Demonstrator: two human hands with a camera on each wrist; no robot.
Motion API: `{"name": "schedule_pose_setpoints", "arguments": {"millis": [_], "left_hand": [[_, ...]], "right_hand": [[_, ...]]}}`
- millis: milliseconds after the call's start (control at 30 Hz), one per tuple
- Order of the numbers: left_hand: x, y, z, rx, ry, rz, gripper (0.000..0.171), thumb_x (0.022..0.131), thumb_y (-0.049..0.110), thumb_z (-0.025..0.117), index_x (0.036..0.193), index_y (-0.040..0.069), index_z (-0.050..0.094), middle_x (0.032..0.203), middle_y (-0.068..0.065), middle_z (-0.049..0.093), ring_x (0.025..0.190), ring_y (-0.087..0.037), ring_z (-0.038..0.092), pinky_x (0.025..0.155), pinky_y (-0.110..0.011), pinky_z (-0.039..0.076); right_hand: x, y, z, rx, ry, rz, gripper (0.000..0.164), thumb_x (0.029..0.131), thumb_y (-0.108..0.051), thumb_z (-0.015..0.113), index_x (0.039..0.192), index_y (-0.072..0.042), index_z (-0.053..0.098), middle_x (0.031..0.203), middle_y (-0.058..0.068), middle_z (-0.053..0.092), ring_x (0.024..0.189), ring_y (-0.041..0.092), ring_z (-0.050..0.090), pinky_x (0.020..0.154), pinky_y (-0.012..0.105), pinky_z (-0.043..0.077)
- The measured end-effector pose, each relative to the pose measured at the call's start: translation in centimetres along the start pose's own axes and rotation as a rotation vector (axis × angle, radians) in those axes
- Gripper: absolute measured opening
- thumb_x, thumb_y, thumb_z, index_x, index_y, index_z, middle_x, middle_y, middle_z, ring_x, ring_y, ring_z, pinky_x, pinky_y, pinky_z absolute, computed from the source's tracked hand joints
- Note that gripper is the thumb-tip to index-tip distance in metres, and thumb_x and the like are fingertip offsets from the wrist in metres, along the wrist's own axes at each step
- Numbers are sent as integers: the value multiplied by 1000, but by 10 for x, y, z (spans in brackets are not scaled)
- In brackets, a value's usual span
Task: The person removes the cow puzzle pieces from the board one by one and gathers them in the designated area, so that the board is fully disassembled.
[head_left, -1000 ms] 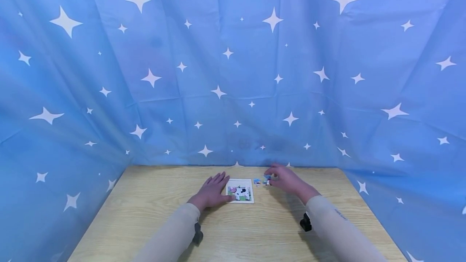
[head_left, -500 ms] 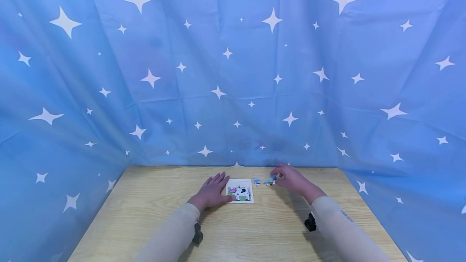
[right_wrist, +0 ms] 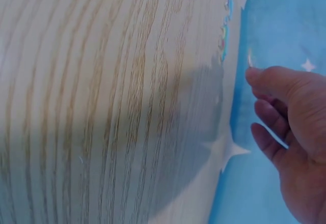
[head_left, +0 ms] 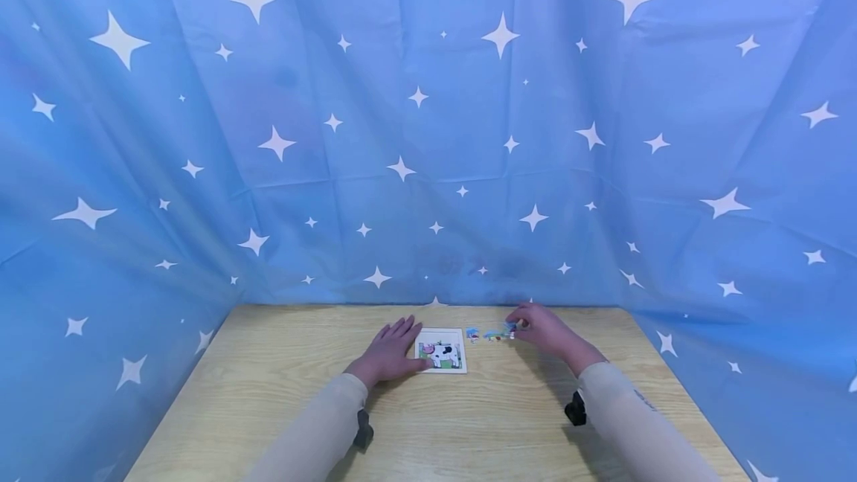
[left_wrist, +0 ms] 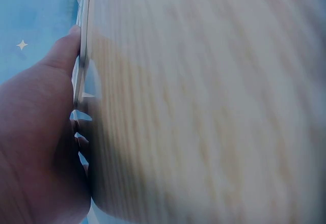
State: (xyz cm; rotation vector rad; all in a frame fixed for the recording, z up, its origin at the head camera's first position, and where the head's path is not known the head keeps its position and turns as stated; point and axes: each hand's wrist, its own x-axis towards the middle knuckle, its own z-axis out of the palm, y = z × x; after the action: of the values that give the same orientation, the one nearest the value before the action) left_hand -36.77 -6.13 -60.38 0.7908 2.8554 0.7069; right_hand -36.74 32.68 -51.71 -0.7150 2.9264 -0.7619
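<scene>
Behind everything on my head feed hangs a blue curtain (head_left: pixel 428 95), printed with white four-pointed stars and running along the back and both sides. Below it I have the wood-grain surface (head_left: pixel 288 407), with the pale left sleeve (head_left: pixel 311 426) and right sleeve (head_left: pixel 646 426) reaching in over it, a small black device (head_left: pixel 576 407) at each wrist. Of the two hands, the left hand (head_left: pixel 390 353) lies with fingers spread along the left edge of the puzzle board (head_left: pixel 438 335), its thumb over the near left part. The right hand (head_left: pixel 545 333) is off to the board's right, thumb and forefinger pinching a thin puzzle piece (right_wrist: pixel 249 57); my right wrist feed gives it edge-on, so I cannot tell its picture. Between the hands, on the far part of the surface, the board lies flat, white-rimmed, showing a cow picture (head_left: pixel 445 355) with black patches and a pink head, a pale band above it. Just right of the board sits a blue loose piece (head_left: pixel 473 333), then a multicoloured cluster of pieces (head_left: pixel 494 335) reaching toward the right fingertips, too small for me to count.
</scene>
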Motion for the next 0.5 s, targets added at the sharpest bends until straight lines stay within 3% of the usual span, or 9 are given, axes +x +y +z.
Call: {"name": "schedule_pose_setpoints", "arguments": {"millis": [500], "left_hand": [[1, -1, 1, 14, -8, -4, 101, 99, 73, 64, 175, 15, 34, 184, -9, 21, 170, -31, 16, 137, -56, 11]], "right_hand": [[-1, 14, 4, 1, -6, 32, 26, 97, 6, 79, 123, 4, 79, 119, 16, 76, 106, 33, 73, 94, 52, 63]]}}
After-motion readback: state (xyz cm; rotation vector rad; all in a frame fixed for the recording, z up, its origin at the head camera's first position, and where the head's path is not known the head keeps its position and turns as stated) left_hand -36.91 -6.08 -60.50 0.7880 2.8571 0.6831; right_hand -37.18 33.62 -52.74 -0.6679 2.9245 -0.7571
